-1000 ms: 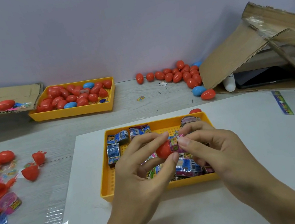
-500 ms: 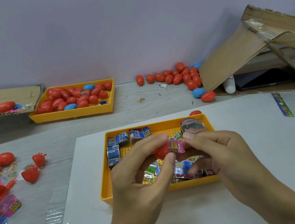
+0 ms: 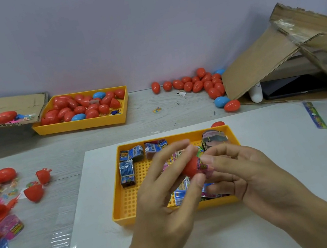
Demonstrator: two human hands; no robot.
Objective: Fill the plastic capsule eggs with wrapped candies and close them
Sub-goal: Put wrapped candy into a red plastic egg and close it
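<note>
The left hand (image 3: 164, 206) is gripping a red egg half (image 3: 190, 166) between thumb and curled fingers. The right hand (image 3: 252, 176) is pinching a pink wrapped candy (image 3: 205, 167) at the half's mouth, its other fingers hanging loose above the yellow tray (image 3: 128, 202).

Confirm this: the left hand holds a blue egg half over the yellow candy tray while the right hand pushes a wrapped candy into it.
Not quite: the head view shows the egg half is red, not blue. The rest stands.

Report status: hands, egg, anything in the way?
Left hand grips red egg half. Right hand pushes pink candy into it. Egg not closed. Nothing in the way above yellow tray.
</note>
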